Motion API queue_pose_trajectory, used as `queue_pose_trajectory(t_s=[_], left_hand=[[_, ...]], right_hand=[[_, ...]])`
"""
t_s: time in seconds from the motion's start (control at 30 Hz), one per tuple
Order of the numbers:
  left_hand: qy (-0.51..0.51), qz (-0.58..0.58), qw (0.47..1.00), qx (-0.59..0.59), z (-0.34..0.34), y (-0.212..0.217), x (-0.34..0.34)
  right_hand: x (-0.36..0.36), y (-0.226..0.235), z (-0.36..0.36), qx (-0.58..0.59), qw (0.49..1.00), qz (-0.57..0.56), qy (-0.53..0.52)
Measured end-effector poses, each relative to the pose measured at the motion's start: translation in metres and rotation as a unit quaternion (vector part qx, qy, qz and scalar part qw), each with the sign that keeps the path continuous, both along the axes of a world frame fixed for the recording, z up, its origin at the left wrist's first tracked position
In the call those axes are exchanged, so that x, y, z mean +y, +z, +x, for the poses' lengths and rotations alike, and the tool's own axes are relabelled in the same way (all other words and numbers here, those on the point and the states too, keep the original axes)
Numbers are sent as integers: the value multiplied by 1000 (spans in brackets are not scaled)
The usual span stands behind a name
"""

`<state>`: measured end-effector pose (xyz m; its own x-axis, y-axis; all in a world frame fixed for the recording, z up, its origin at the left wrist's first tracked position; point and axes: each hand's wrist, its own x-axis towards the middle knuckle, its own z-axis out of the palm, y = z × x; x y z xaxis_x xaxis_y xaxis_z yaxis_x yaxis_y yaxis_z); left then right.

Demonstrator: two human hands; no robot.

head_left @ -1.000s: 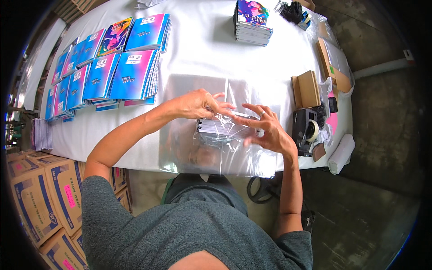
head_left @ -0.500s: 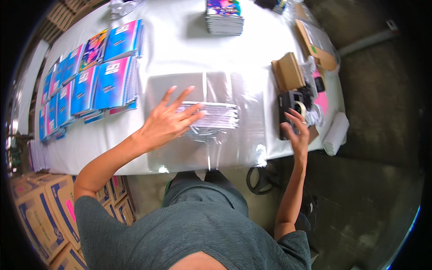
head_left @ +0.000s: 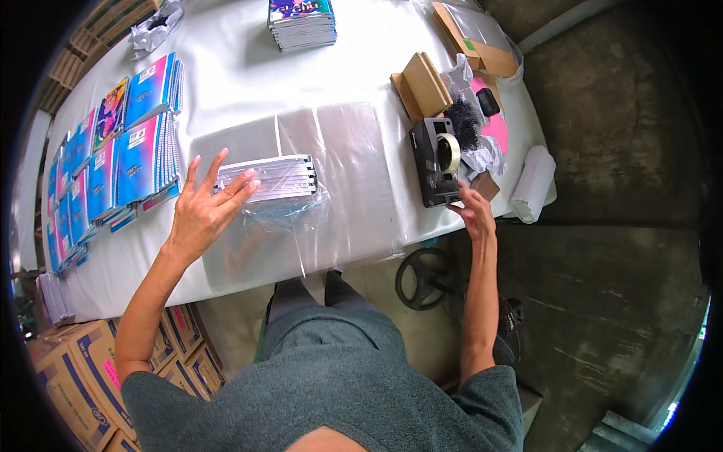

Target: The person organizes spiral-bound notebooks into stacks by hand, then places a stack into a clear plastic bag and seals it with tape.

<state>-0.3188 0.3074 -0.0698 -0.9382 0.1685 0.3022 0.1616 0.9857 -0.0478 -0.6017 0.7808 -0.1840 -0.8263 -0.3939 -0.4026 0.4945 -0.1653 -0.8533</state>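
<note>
My left hand (head_left: 207, 211) rests with fingers spread on a stack of notebooks (head_left: 275, 178) in clear plastic. The stack lies flat, and loose film bunches along its near side. Beneath it a large transparent plastic sheet (head_left: 354, 181) spreads to the table's near edge. To the right stands a black tape dispenser (head_left: 428, 162) with a roll of clear tape (head_left: 448, 153) in it. At the dispenser's near end, my right hand (head_left: 476, 213) has its fingertips drawn together against the cutter end. Whatever sits between those fingertips is too small to make out.
Rows of spiral notebooks (head_left: 139, 162) cover the table's left side. Another notebook stack (head_left: 303, 30) stands at the far edge. Behind the dispenser are a cardboard piece (head_left: 420, 87), a black brush (head_left: 463, 120) and crumpled paper. A white roll (head_left: 533, 184) lies at the right edge. Cartons (head_left: 94, 377) stand lower left.
My right hand has come down to the dispenser's near end, and its fingers have closed together. My left hand stays on the wrapped stack. The whole view has shifted.
</note>
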Motion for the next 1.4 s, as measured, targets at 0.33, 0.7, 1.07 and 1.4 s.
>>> queue_pose_trajectory(t_s=[0.33,0.7,1.07,1.4], left_hand=[[-6,-23,1000,16,4,-4,-5],[-53,15,998,25,3,-6,-15],[-137,518,770,-345,-74,-15,-64],[128,779,613,38,-35,-41,-120]], right_hand=[[-45,4,74,379,705,581,-148],[-312,63,235,101,988,119,-14],[-315,54,227,264,852,445,82],[-433,108,277,652,47,533,538]])
